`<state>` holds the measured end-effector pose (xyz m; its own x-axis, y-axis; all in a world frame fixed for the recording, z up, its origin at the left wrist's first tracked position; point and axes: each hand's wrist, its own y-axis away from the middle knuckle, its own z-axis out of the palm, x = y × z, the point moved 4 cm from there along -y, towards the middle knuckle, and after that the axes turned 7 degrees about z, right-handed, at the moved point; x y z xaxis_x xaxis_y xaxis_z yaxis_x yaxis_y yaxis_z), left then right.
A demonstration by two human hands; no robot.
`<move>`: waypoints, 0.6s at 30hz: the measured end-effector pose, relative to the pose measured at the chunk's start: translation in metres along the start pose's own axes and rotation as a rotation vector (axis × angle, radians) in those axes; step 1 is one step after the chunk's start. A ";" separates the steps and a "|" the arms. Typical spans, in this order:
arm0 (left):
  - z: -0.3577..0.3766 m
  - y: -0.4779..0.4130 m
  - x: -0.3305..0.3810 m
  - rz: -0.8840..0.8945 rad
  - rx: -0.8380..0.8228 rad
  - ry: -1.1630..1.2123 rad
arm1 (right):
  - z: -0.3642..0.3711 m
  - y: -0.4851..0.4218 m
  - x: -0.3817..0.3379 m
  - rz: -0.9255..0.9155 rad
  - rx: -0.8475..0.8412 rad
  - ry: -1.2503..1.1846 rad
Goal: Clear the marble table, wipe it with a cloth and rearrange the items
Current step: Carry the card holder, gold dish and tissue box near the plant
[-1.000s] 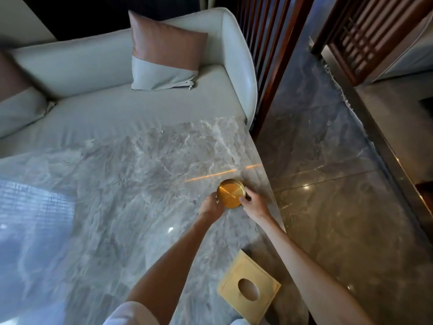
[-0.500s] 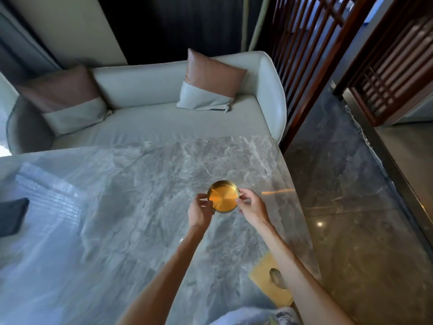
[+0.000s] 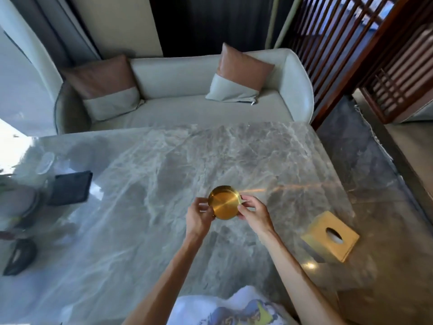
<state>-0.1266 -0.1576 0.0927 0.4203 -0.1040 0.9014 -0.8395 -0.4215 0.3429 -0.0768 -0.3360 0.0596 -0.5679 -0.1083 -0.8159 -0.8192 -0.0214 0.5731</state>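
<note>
A round gold dish (image 3: 224, 202) is held over the middle of the grey marble table (image 3: 145, 184). My left hand (image 3: 199, 216) grips its left rim and my right hand (image 3: 254, 213) grips its right rim, fingers curled around the edge. Whether the dish touches the tabletop I cannot tell. A gold tissue box (image 3: 330, 240) with an oval slot stands near the table's right edge, to the right of my right forearm.
A dark flat pad (image 3: 70, 187), a clear glass piece (image 3: 45, 163) and a dark leaf-shaped dish (image 3: 20, 256) sit at the table's left. A pale sofa (image 3: 182, 109) with two cushions runs behind the table. A wooden lattice screen (image 3: 346, 43) and marble floor lie on the right.
Both hands have carried the gold dish from the table's right edge toward its middle. The view has lifted and swung left, bringing the items at the left end into sight.
</note>
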 end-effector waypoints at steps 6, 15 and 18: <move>-0.040 0.005 -0.011 -0.055 0.067 -0.025 | 0.042 0.008 -0.006 0.022 -0.096 0.037; -0.133 0.007 -0.058 -0.099 0.207 0.008 | 0.144 0.018 0.013 0.080 -0.274 0.123; -0.173 -0.007 -0.078 -0.110 0.193 -0.014 | 0.186 0.023 0.026 0.110 -0.249 0.134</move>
<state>-0.2134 0.0095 0.0660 0.5114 -0.0594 0.8573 -0.7073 -0.5956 0.3807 -0.1250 -0.1544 0.0375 -0.6231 -0.2536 -0.7399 -0.6991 -0.2436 0.6722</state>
